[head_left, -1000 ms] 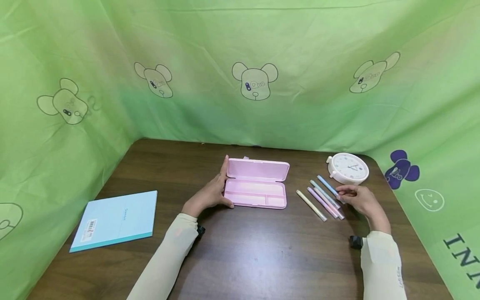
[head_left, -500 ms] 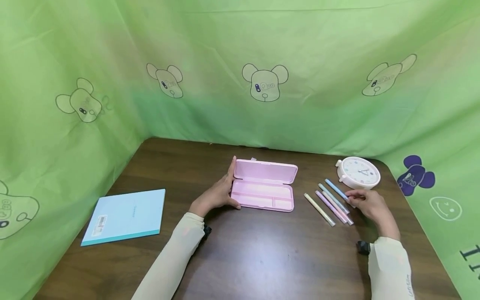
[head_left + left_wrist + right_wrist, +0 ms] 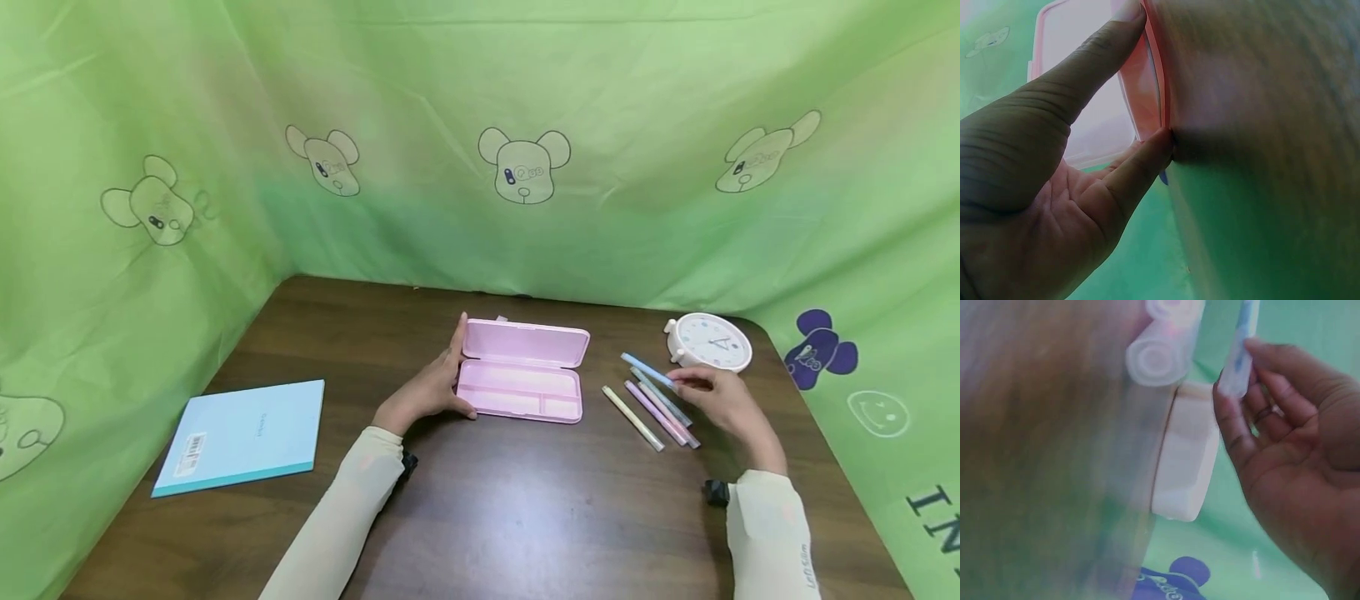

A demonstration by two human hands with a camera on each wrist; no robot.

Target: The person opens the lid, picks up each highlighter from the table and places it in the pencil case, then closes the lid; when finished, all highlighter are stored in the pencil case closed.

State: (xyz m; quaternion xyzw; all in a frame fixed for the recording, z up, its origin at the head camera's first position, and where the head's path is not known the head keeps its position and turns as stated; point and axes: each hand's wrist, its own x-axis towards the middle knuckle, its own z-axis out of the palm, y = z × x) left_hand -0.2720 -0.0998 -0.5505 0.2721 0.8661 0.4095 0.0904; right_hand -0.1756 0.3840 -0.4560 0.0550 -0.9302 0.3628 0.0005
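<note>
My left hand [image 3: 427, 387] grips the left end of an open pink pencil case [image 3: 517, 379], its thumb at the front edge and a finger up beside the raised lid [image 3: 525, 343]. The left wrist view shows the thumb [image 3: 1094, 59] on the case's edge. Between thumb and fingertips, my right hand [image 3: 723, 404] pinches one end of a blue marker [image 3: 636, 362], held above the others. Beneath and left of it on the table lie a yellow marker [image 3: 633, 418], a purple marker [image 3: 651, 407] and several more pastel ones. The case's compartments hold nothing.
A white round clock [image 3: 708, 342] lies behind the right hand. At the left of the brown wooden table [image 3: 525, 508] is a light blue notebook [image 3: 243, 435]. Green cloth [image 3: 420, 233] with printed mouse heads hangs along the back and sides.
My right hand has lifted the blue marker off the table and brought it left over the other markers. My left hand stays on the pencil case. The head view has shifted slightly.
</note>
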